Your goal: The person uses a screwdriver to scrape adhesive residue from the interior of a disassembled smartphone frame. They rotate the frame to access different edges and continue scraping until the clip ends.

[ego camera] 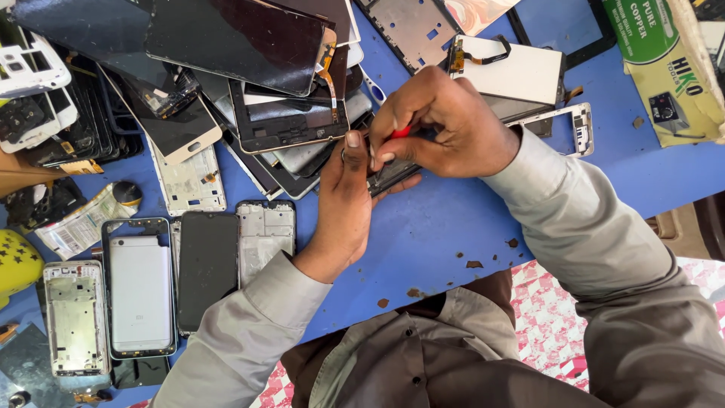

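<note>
Hands meet over a dark, slim phone part [393, 175], left hand [343, 200] cupping it from beneath, right hand [445, 125] fingers pinched on a red-handled tool [400, 133], above a chipped blue worktop [438, 227] strewn with phone screens [234, 38] and frames [74, 317].

Your left hand [343, 204] lies palm-up, thumb raised, fingers curled beneath. Your right hand [445, 125] arches over it, fingertips pinched together and pointing down. Both grey-sleeved forearms converge from below, the right bent sharply at the wrist.
</note>
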